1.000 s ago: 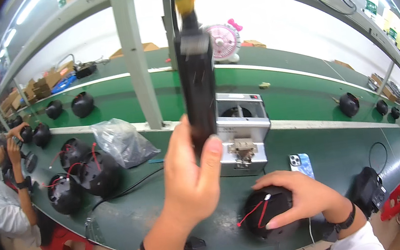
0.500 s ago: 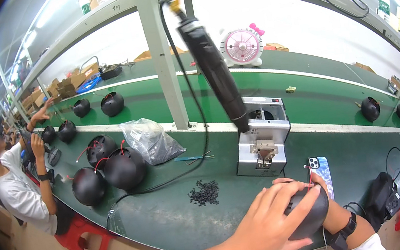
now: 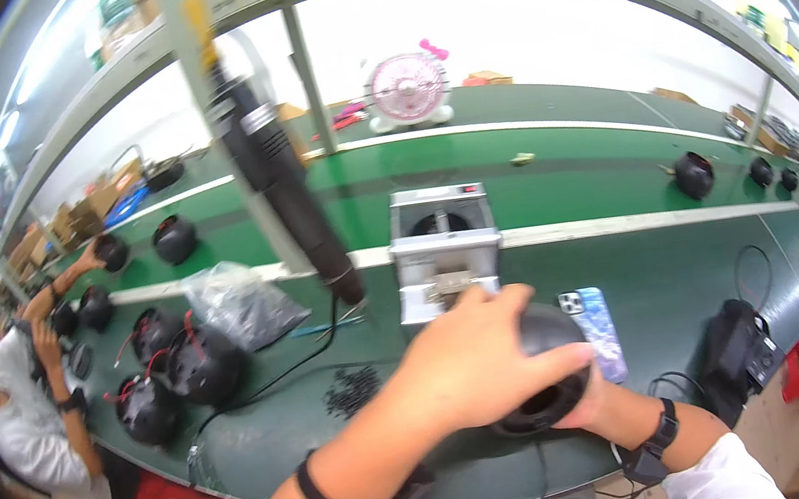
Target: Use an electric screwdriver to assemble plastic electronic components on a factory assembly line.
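The left hand [image 3: 475,361] is spreading wide and holding a smooth, hollow black sphere [image 3: 549,329] above the dark green table [image 3: 670,345]; the right hand [image 3: 584,405] is pressing at its lower side, mostly hidden, so I cannot tell how its fingers are closing. Unlike half a second ago, the sphere is showing a dark round opening low down, and the black cylindrical driver [image 3: 281,179] is hanging left of the boxy silver metal machine [image 3: 444,244]. The left forearm is partly covering a grainy black heap [image 3: 350,389].
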`<state>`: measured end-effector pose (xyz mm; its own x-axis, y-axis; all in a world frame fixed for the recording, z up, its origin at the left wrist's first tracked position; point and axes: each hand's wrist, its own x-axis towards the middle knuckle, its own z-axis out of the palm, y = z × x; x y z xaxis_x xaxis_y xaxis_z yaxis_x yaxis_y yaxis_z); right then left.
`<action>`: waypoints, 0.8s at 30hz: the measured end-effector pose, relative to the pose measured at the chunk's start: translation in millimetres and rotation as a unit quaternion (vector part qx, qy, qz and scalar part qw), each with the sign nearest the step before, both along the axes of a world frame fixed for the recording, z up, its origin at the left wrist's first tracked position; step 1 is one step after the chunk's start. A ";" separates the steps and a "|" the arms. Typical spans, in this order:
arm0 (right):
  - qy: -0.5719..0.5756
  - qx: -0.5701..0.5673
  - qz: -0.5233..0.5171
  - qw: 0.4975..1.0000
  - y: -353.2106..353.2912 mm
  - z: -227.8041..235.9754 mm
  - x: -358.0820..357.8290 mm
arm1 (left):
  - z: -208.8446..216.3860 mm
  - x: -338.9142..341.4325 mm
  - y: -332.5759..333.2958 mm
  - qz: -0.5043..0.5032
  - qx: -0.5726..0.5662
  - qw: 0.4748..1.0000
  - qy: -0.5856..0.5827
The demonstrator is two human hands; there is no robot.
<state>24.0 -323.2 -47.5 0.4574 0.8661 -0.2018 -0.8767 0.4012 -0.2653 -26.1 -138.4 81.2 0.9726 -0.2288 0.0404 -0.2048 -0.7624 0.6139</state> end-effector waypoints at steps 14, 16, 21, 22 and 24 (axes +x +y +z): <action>-0.377 -0.193 -0.119 0.898 -4.4 -4.9 -12.2 | -64.3 -42.4 13.9 0.052 -0.116 0.990 -0.052; -0.391 -0.187 -0.116 0.894 1.7 -1.9 -15.1 | -69.9 -56.5 14.5 0.080 -0.114 0.989 -0.049; -0.539 -0.164 -0.104 0.819 2.7 -4.5 -31.3 | -39.3 -89.3 27.1 0.073 -0.073 0.994 -0.038; -0.544 -0.151 -0.092 0.820 6.4 1.4 -36.7 | -30.3 -94.8 40.6 0.038 -0.060 0.991 -0.116; -0.481 -0.126 -0.160 0.853 12.5 11.1 -46.2 | -1.2 -119.7 76.6 0.130 -0.127 0.980 -0.075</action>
